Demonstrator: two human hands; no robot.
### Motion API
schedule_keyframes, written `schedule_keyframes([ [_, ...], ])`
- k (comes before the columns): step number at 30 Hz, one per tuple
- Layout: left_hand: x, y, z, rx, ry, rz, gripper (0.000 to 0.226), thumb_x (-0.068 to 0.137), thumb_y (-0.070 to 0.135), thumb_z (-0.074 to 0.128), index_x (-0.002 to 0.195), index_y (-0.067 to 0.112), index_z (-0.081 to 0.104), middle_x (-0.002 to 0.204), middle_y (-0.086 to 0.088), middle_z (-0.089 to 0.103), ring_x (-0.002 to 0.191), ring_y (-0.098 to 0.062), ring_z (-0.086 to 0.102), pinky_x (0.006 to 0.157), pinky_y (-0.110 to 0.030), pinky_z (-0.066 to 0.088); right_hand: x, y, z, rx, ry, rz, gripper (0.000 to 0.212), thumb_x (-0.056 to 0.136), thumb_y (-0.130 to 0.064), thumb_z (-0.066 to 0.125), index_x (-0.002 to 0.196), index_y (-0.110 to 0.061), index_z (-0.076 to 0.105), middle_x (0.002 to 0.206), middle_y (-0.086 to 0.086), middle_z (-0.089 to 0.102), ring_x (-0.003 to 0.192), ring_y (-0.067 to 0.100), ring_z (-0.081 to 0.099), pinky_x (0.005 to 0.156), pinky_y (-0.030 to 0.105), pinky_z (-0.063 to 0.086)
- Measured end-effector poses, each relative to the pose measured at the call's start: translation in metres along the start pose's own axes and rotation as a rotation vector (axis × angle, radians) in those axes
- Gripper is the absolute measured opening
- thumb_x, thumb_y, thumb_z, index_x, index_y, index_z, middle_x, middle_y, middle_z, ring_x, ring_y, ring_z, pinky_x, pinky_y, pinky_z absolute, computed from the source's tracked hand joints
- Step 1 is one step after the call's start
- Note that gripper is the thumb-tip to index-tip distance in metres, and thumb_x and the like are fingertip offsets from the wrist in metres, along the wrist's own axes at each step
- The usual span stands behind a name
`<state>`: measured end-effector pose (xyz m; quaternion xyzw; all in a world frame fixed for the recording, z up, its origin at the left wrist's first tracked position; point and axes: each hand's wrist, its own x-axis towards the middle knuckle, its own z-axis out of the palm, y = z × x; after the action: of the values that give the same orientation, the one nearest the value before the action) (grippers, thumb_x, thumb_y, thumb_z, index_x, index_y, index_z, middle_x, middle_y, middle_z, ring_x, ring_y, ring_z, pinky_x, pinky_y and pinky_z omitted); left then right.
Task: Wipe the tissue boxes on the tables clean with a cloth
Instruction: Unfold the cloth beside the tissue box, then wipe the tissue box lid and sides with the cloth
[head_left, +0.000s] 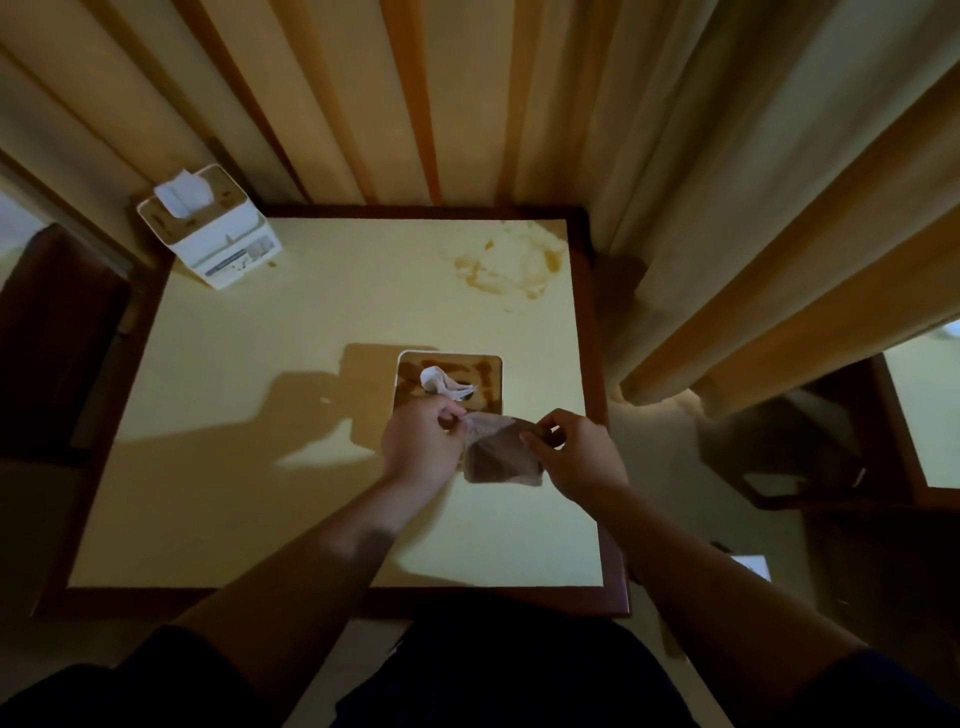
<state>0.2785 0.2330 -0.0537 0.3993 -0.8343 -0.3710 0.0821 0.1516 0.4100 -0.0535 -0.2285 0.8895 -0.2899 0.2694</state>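
A brownish cloth (501, 454) hangs stretched between my two hands above the table's near middle. My left hand (421, 441) pinches its left corner and my right hand (582, 452) pinches its right corner. Just beyond the hands stands a tissue box (483, 376) with a brown-stained top and a crumpled white tissue sticking out; its near part is hidden by my left hand and the cloth. A second white tissue box (218, 239), also spotted brown on its lid and side, stands at the table's far left corner.
The square cream table (260, 467) has a dark wooden rim and a brown spill stain (511, 270) at its far right. Striped curtains (467, 104) hang behind and to the right. Dark chairs (57, 332) flank the table, and another table edge (924, 415) shows at right.
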Motion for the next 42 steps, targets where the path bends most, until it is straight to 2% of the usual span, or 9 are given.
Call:
schedule_keyframes([
  [7,0.018,0.003,0.010,0.117,-0.047,-0.036,0.003,0.088,0.031,0.078,0.088,0.033,0.077,0.091,0.016,0.074,0.083,-0.008,0.069,0.069,-0.027,0.055,0.011,0.008,0.017,-0.035,0.055,0.097,0.021,0.097,-0.053,0.069,0.097,-0.032,0.068,0.090,-0.013,0.074,0.074,0.003,0.068,0.065,0.030,0.063],
  [13,0.024,-0.001,0.010,0.168,-0.089,0.003,0.002,0.089,0.033,0.078,0.090,0.033,0.076,0.090,0.018,0.074,0.084,-0.006,0.068,0.068,-0.025,0.054,0.009,0.003,0.024,-0.037,0.148,0.086,0.033,0.097,-0.048,0.070,0.121,-0.029,0.059,0.117,-0.016,0.058,0.094,0.003,0.059,0.063,0.017,0.045],
  [16,0.024,-0.003,0.010,0.163,-0.089,0.013,0.005,0.088,0.033,0.077,0.089,0.033,0.072,0.089,0.018,0.073,0.085,-0.006,0.068,0.071,-0.028,0.056,0.008,-0.002,0.030,-0.123,0.256,-0.148,0.032,0.100,-0.043,0.064,0.124,-0.023,0.062,0.122,-0.008,0.058,0.103,0.012,0.059,0.071,0.032,0.057],
  [19,0.022,-0.003,0.006,0.141,-0.095,0.005,0.010,0.087,0.025,0.075,0.092,0.032,0.070,0.088,0.014,0.072,0.085,-0.013,0.068,0.073,-0.030,0.055,0.011,-0.015,0.041,-0.222,0.172,-0.428,0.026,0.103,-0.036,0.057,0.116,-0.022,0.073,0.109,-0.001,0.066,0.094,0.022,0.059,0.064,0.039,0.056],
  [23,0.018,-0.009,-0.005,0.094,0.002,0.114,0.020,0.085,0.022,0.078,0.086,0.029,0.059,0.076,0.014,0.054,0.069,-0.016,0.058,0.059,-0.029,0.044,0.015,-0.026,0.050,-0.314,0.146,-0.454,0.033,0.100,-0.036,0.049,0.108,-0.027,0.079,0.105,-0.002,0.072,0.087,0.027,0.060,0.061,0.040,0.056],
  [26,0.028,-0.021,-0.022,0.160,0.103,0.328,0.022,0.084,0.017,0.077,0.099,0.023,0.063,0.097,0.007,0.058,0.084,-0.022,0.059,0.066,-0.035,0.047,0.018,-0.029,0.049,-0.334,0.127,-0.396,0.016,0.097,-0.025,0.066,0.103,-0.024,0.080,0.102,0.001,0.073,0.086,0.027,0.062,0.062,0.040,0.056],
  [29,0.051,-0.033,-0.033,0.324,0.094,0.438,0.035,0.085,0.018,0.077,0.118,0.021,0.069,0.117,0.000,0.062,0.102,-0.030,0.057,0.083,-0.042,0.050,0.023,-0.040,0.045,-0.368,0.080,-0.356,0.017,0.099,-0.023,0.065,0.103,-0.022,0.082,0.102,0.005,0.075,0.089,0.027,0.063,0.069,0.036,0.054],
  [35,0.081,-0.027,-0.039,0.408,-0.140,0.633,0.010,0.087,0.018,0.075,0.090,0.026,0.079,0.092,0.009,0.071,0.100,-0.028,0.056,0.086,-0.043,0.045,0.032,-0.058,0.040,-0.376,0.016,-0.270,0.021,0.100,-0.025,0.062,0.106,-0.028,0.082,0.106,0.002,0.076,0.091,0.025,0.069,0.079,0.034,0.056],
  [42,0.091,-0.008,-0.039,0.620,-0.456,0.452,0.027,0.091,0.014,0.058,0.105,0.027,0.077,0.100,0.005,0.070,0.114,-0.024,0.048,0.099,-0.036,0.034,0.034,-0.067,0.041,-0.411,-0.037,-0.212,0.026,0.101,-0.029,0.056,0.108,-0.025,0.081,0.103,0.007,0.074,0.092,0.028,0.067,0.081,0.037,0.057],
])
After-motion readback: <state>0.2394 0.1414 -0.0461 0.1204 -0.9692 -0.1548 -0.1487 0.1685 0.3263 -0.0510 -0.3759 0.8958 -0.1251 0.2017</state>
